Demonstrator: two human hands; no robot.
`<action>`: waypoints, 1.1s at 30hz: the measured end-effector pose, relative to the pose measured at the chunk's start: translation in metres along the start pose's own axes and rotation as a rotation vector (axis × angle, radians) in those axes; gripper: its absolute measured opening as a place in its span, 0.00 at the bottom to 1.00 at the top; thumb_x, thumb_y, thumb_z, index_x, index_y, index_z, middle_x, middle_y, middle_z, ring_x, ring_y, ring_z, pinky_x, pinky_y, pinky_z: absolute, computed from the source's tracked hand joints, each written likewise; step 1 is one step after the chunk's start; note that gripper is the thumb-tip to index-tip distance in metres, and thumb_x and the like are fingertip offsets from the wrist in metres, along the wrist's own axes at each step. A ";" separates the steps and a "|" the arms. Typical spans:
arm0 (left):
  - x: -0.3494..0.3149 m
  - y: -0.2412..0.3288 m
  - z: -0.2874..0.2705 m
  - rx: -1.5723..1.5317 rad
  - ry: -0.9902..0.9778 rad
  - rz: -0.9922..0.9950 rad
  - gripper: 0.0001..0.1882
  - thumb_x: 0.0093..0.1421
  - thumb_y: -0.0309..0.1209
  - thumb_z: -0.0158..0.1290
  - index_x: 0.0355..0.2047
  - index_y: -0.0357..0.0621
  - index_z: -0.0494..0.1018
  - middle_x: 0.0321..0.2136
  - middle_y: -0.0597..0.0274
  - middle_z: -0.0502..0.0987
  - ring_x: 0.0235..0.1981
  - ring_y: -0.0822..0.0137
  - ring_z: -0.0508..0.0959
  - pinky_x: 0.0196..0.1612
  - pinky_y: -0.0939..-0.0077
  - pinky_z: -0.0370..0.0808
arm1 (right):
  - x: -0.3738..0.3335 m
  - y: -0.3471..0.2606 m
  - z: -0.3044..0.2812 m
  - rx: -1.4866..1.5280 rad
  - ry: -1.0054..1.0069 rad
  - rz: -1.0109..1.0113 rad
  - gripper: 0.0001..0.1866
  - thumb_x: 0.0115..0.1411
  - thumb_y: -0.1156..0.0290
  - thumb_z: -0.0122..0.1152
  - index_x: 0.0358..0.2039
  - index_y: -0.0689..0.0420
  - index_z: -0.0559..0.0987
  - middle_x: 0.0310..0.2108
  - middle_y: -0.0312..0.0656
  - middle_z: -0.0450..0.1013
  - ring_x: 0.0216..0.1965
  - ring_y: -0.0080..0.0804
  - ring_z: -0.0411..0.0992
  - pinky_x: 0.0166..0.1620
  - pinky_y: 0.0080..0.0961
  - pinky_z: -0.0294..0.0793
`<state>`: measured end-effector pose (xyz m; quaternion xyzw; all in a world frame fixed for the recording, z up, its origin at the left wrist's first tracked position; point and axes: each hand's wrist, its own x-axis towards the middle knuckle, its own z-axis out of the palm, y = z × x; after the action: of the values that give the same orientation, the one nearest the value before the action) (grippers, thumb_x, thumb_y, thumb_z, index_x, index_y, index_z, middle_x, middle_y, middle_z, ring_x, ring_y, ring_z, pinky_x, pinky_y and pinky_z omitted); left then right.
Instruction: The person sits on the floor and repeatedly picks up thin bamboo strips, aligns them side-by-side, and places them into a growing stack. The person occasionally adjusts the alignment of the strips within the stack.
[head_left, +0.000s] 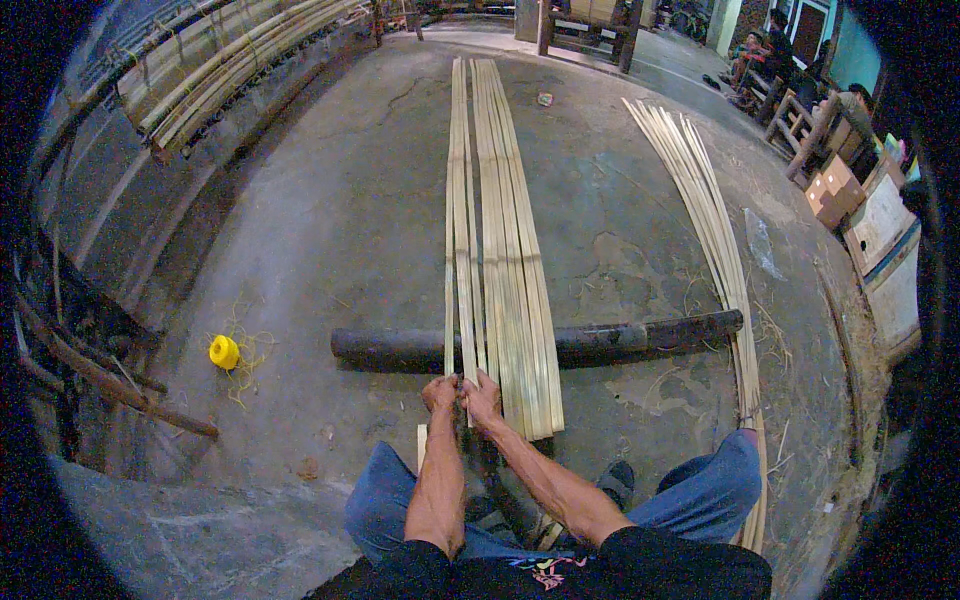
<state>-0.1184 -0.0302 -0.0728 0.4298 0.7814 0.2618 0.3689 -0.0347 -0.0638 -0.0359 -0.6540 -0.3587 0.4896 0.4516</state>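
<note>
Long pale bamboo strips (515, 300) lie side by side, pointing away from me, across a dark round pole (390, 347) on the floor. At the near end of the narrower left group of strips (459, 200), my two hands are close together. My left hand (440, 393) is closed around the end of the leftmost strip. My right hand (482, 400), just beside it, is closed on the neighbouring strip. Something small and dark shows between the hands, too small to make out. The fingertips are partly hidden.
More bamboo strips (700, 215) lie at the right, passing the pole's end and my knee. A yellow twine roll (224, 351) with loose strands sits at the left. Bundled poles (240, 70) hang at upper left. People sit at far right near cardboard boxes (835, 190).
</note>
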 end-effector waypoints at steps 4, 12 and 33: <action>-0.014 0.022 -0.011 -0.297 0.100 -0.082 0.14 0.41 0.37 0.54 0.23 0.37 0.73 0.19 0.54 0.73 0.20 0.63 0.72 0.29 0.72 0.68 | 0.005 -0.004 0.004 0.221 -0.071 0.001 0.09 0.50 0.75 0.46 0.33 0.65 0.66 0.22 0.38 0.66 0.20 0.21 0.64 0.18 0.17 0.64; -0.008 0.007 0.000 -0.191 0.085 0.010 0.14 0.41 0.36 0.52 0.22 0.36 0.72 0.20 0.51 0.73 0.21 0.59 0.73 0.28 0.69 0.67 | -0.008 -0.018 -0.002 -0.304 0.041 -0.166 0.20 0.45 0.67 0.51 0.35 0.69 0.66 0.30 0.57 0.67 0.35 0.47 0.66 0.37 0.32 0.65; -0.012 0.000 0.005 -0.064 0.030 -0.006 0.18 0.43 0.38 0.51 0.32 0.38 0.71 0.29 0.48 0.72 0.31 0.54 0.73 0.35 0.68 0.67 | -0.015 -0.014 -0.021 -1.269 0.160 -0.534 0.13 0.41 0.73 0.48 0.31 0.60 0.66 0.29 0.45 0.60 0.33 0.39 0.61 0.33 0.35 0.58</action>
<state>-0.1106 -0.0404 -0.0713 0.4114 0.7793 0.2919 0.3718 -0.0185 -0.0776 -0.0162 -0.7152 -0.6899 0.0076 0.1118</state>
